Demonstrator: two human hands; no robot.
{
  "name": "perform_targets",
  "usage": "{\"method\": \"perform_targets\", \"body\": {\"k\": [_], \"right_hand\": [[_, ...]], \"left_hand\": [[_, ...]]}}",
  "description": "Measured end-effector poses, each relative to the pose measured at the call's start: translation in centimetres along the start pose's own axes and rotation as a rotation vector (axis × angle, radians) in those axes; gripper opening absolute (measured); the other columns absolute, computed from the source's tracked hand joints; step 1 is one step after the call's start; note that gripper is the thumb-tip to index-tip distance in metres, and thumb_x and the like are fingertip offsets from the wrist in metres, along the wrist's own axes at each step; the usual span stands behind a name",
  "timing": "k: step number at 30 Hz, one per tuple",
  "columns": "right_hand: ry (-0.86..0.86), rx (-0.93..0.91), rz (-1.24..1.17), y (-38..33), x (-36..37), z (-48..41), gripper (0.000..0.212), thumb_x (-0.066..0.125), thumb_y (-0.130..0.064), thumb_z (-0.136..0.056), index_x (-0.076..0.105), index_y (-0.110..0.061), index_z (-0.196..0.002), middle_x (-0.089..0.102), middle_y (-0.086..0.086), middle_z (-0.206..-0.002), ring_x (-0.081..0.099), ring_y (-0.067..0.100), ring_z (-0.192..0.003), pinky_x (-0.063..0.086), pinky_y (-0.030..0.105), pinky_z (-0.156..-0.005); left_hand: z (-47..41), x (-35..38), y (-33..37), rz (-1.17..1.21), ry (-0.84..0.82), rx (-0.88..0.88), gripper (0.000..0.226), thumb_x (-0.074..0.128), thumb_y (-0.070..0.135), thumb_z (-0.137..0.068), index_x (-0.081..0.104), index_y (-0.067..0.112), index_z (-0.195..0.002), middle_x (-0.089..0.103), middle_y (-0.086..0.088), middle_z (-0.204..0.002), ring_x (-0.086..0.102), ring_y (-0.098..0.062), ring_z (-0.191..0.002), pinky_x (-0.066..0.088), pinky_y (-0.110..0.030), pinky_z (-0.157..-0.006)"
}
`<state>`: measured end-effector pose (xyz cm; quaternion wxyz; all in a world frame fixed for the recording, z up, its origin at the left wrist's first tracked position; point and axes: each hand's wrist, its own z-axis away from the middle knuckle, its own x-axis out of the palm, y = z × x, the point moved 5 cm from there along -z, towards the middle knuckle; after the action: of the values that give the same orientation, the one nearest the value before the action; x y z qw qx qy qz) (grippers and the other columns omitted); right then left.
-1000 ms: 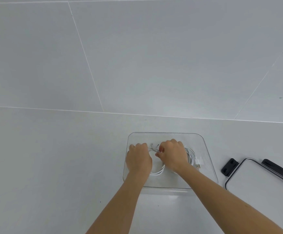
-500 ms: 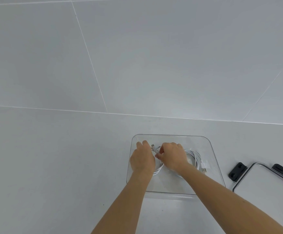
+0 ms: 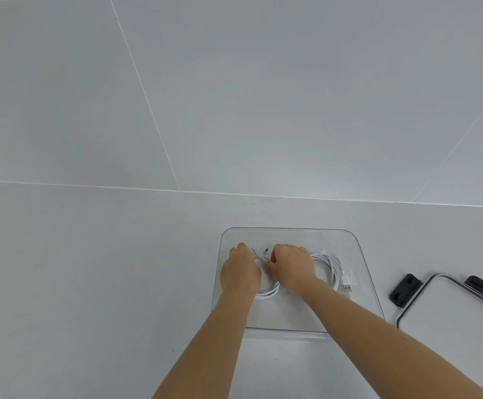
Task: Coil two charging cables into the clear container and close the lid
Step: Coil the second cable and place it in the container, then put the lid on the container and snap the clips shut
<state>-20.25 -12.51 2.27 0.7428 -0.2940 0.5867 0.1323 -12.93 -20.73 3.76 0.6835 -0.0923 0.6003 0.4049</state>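
Note:
A clear container (image 3: pixel 361 254) stands on the white counter, low and right of centre. White charging cable (image 3: pixel 331 269) lies coiled inside it, a USB plug (image 3: pixel 347 285) sticking out at the right. Both my hands are down inside the container on the coil. My left hand (image 3: pixel 240 273) has its fingers curled over the coil's left side. My right hand (image 3: pixel 292 269) pinches cable ends near the coil's middle, where small plugs (image 3: pixel 264 251) show between the hands. I cannot tell the two cables apart in the coil.
The container's lid (image 3: pixel 453 321), white with black clips (image 3: pixel 404 292), lies on the counter to the right, partly cut off by the frame edge. A white tiled wall rises behind the counter.
Both hands stay on the coil inside the container with only small finger movements. The camera has shifted slightly, sliding the scene right in the frame.

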Motion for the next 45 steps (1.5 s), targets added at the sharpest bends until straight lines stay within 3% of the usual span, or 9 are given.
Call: {"method": "perform_targets", "body": {"k": [10, 14, 19, 25, 31, 35, 40, 45], "right_hand": [[-0.041, -0.025, 0.055, 0.1, 0.1, 0.2, 0.022, 0.042, -0.03, -0.093, 0.054, -0.012, -0.096, 0.065, 0.009, -0.107, 0.055, 0.027, -0.102, 0.031, 0.032, -0.091], [-0.095, -0.045, 0.007, 0.3, -1.1, 0.3, 0.03, 0.047, -0.032, -0.092, 0.054, -0.008, -0.109, 0.061, 0.008, -0.114, 0.053, 0.027, -0.107, 0.033, 0.032, -0.092], [-0.169, -0.059, -0.16, 1.7, -5.0, 1.4, 0.035, 0.057, -0.032, -0.09, 0.053, -0.011, -0.117, 0.056, 0.006, -0.122, 0.053, 0.024, -0.109, 0.042, 0.033, -0.091], [-0.276, -0.11, -0.133, 3.7, -11.8, 5.1, 0.041, 0.059, -0.035, -0.089, 0.05, -0.017, -0.124, 0.058, 0.001, -0.121, 0.05, 0.016, -0.101, 0.039, 0.029, -0.088], [-0.097, 0.001, -0.239, 8.4, -16.9, 9.7, 0.051, 0.059, -0.041, -0.087, 0.041, -0.029, -0.134, 0.054, -0.003, -0.12, 0.055, 0.014, -0.099, 0.043, 0.027, -0.089], [0.086, 0.063, -0.304, 12.0, -19.2, 13.7, 0.06, 0.059, -0.038, -0.088, 0.031, -0.032, -0.141, 0.05, -0.001, -0.131, 0.049, 0.012, -0.113, 0.038, 0.024, -0.092], [0.294, 0.132, -0.262, 16.0, -20.2, 18.7, 0.072, 0.056, -0.04, -0.089, 0.012, -0.036, -0.146, 0.031, -0.002, -0.149, 0.031, 0.019, -0.135, 0.025, 0.036, -0.109], [0.428, 0.241, -0.226, 20.3, -19.1, 23.0, 0.079, 0.053, -0.046, -0.089, -0.002, -0.04, -0.145, 0.011, -0.004, -0.158, 0.007, 0.012, -0.144, 0.011, 0.038, -0.112]], "left_hand": [[0.4, -0.2, 0.2, 0.038, -0.017, 0.022, 0.024, 0.041, 0.006, -0.092, 0.043, 0.005, -0.116, 0.049, -0.012, -0.119, 0.057, -0.032, -0.101, 0.036, -0.031, -0.069], [0.8, -1.0, 0.2, 0.079, 0.013, -0.005, 0.027, 0.044, 0.013, -0.094, 0.042, 0.007, -0.12, 0.049, -0.011, -0.123, 0.057, -0.032, -0.103, 0.037, -0.031, -0.071], [1.7, -2.7, 0.9, -0.021, -0.004, 0.01, 0.028, 0.043, 0.023, -0.094, 0.045, 0.009, -0.118, 0.058, -0.01, -0.118, 0.057, -0.03, -0.105, 0.04, -0.033, -0.076], [3.2, -6.4, 4.0, 0.008, 0.007, 0.128, 0.03, 0.042, 0.028, -0.093, 0.051, 0.009, -0.114, 0.057, -0.009, -0.119, 0.053, -0.03, -0.107, 0.039, -0.031, -0.081], [7.0, -9.0, 10.3, 0.122, 0.107, 0.365, 0.034, 0.044, 0.033, -0.094, 0.049, 0.013, -0.122, 0.056, -0.004, -0.124, 0.053, -0.024, -0.11, 0.04, -0.031, -0.085], [10.1, -8.7, 14.3, 0.217, 0.166, 0.53, 0.038, 0.045, 0.033, -0.094, 0.046, 0.014, -0.128, 0.052, -0.003, -0.13, 0.046, -0.021, -0.121, 0.038, -0.033, -0.093], [12.8, -6.4, 17.8, 0.291, 0.149, 0.641, 0.049, 0.046, 0.036, -0.094, 0.037, 0.014, -0.137, 0.043, -0.004, -0.139, 0.034, -0.02, -0.13, 0.03, -0.032, -0.104], [14.7, -2.6, 20.7, 0.283, 0.076, 0.72, 0.064, 0.044, 0.042, -0.093, 0.023, 0.014, -0.146, 0.027, -0.002, -0.153, 0.02, -0.019, -0.141, 0.019, -0.035, -0.114]]}}
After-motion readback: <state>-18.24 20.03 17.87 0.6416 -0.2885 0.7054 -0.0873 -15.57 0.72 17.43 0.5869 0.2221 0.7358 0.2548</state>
